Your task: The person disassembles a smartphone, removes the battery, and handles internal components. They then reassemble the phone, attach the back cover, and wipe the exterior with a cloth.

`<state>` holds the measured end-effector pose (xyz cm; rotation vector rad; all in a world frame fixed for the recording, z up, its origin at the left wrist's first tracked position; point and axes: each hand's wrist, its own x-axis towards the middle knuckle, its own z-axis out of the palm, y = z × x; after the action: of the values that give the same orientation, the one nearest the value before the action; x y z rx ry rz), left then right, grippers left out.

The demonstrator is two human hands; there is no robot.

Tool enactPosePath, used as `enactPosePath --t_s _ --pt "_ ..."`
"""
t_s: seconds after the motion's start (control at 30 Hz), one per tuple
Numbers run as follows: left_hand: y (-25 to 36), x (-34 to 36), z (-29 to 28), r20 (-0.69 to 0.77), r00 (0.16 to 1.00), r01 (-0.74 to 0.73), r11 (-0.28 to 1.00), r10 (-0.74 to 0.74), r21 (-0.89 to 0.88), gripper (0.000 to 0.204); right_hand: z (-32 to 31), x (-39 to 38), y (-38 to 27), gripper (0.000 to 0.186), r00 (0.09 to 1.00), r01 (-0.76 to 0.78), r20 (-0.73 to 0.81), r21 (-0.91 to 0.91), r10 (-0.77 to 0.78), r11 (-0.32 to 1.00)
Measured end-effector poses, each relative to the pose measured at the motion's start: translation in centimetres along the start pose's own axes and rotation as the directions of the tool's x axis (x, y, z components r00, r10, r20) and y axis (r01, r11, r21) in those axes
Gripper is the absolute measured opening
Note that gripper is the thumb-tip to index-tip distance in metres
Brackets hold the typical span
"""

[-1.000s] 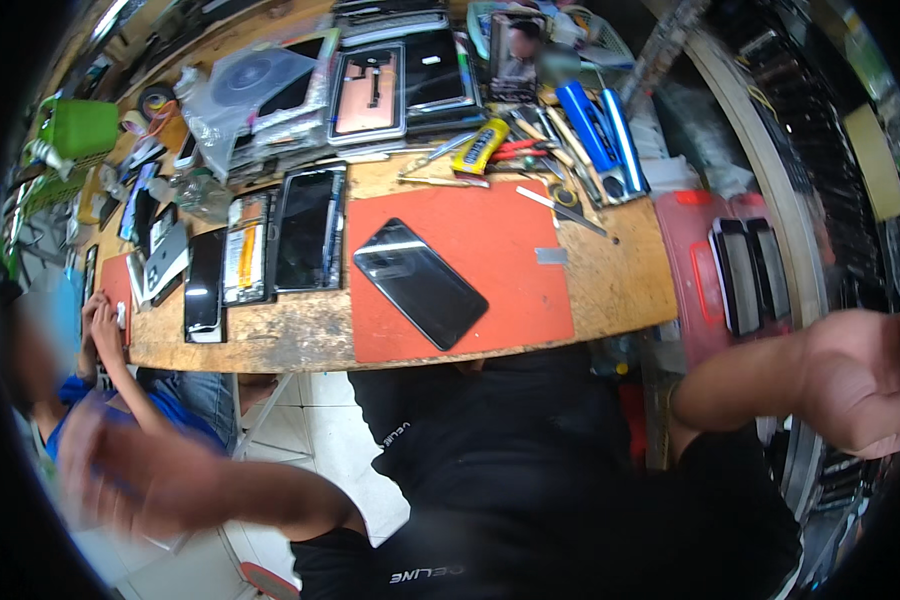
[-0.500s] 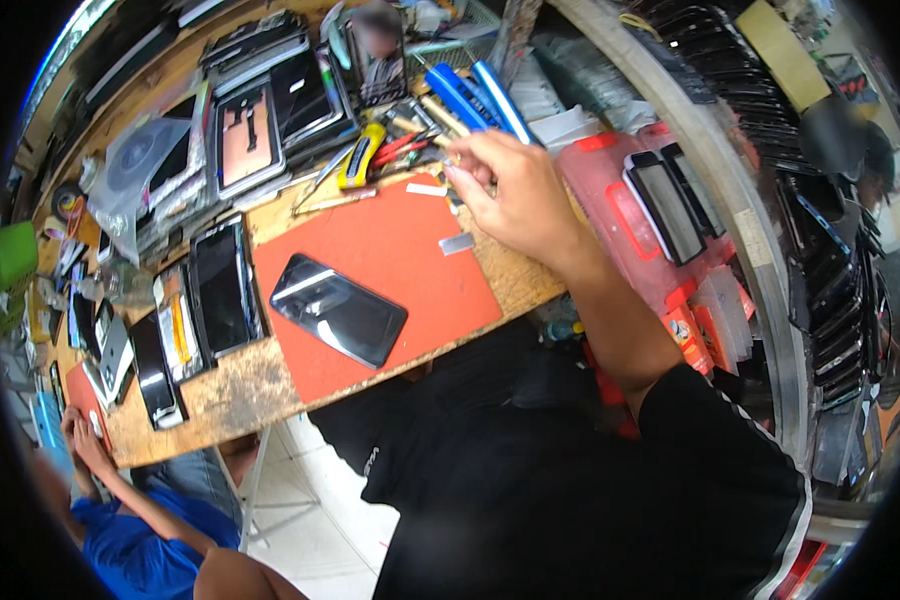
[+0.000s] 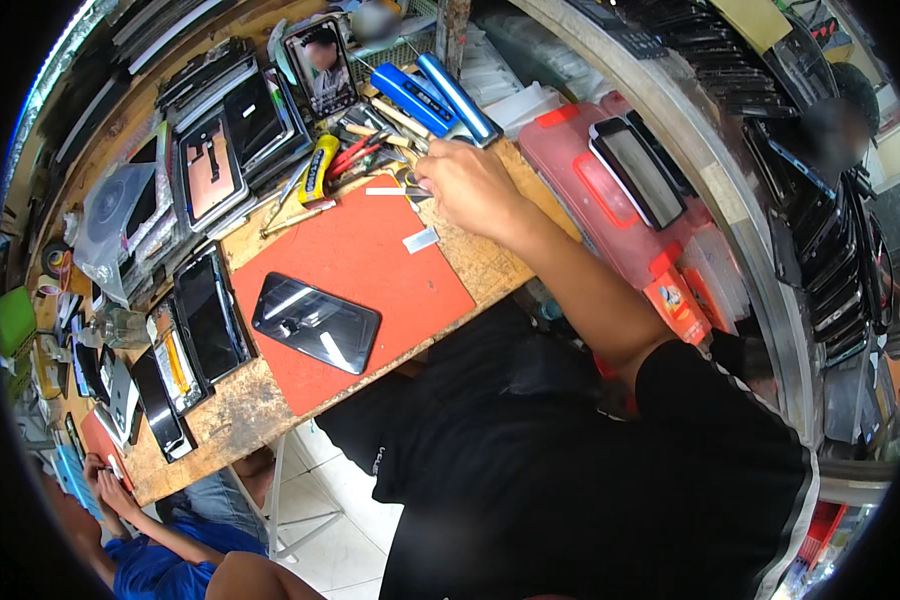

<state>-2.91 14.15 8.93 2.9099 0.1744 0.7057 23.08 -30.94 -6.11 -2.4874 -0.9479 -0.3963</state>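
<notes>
My right hand [image 3: 470,192] is at the far right corner of an orange-red mat [image 3: 410,290], beside a heap of hand tools. Its fingers are curled with the tips together; what they pinch is too small and partly hidden. Near the fingertips lie red-handled pliers [image 3: 355,152] and a yellow-handled cutter [image 3: 318,170]. A black smartphone [image 3: 315,322] rests on the mat with its glossy face up. A small silver-grey piece [image 3: 421,240] and a thin white strip [image 3: 394,191] lie on the mat near my hand. My left hand is out of view.
Blue cylinders [image 3: 458,98] lie beyond my hand, and a red translucent case [image 3: 580,185] stands to the right. Phone and tablet parts [image 3: 210,315] line the bench's left [image 3: 245,400]. At lower left, a person in blue has both hands [image 3: 110,485] at the bench.
The view has shifted, so the bench things appear further left. My right fingertips have come slightly nearer, down among the tools by the mat's corner. The smartphone stays on the mat.
</notes>
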Motion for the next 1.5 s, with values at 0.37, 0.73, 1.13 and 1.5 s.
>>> enactPosePath --t_s 0.37,0.73,1.13,1.5 --pt "0.1 -0.1 0.4 -0.019 1.000 -0.008 1.000 0.007 -0.017 0.038 0.0 0.8 -0.1 0.014 0.996 -0.041 -0.073 0.080 0.047 0.996" --pt "0.0 0.4 0.6 0.001 1.000 -0.006 1.000 0.006 -0.026 0.048 1.3 0.6 0.8 0.011 0.930 -0.048 -0.284 0.537 0.235 0.842" --pt "-0.5 0.4 0.2 -0.028 1.000 0.002 1.000 -0.002 0.008 0.059 1.6 0.8 0.7 0.020 0.911 0.185 -0.412 0.431 0.010 0.883" --pt "14.9 -0.2 0.3 0.116 0.936 -0.220 0.809 0.333 -0.545 0.069 1.2 0.1 0.2 0.017 0.960 0.032 -0.254 0.517 0.118 0.855"
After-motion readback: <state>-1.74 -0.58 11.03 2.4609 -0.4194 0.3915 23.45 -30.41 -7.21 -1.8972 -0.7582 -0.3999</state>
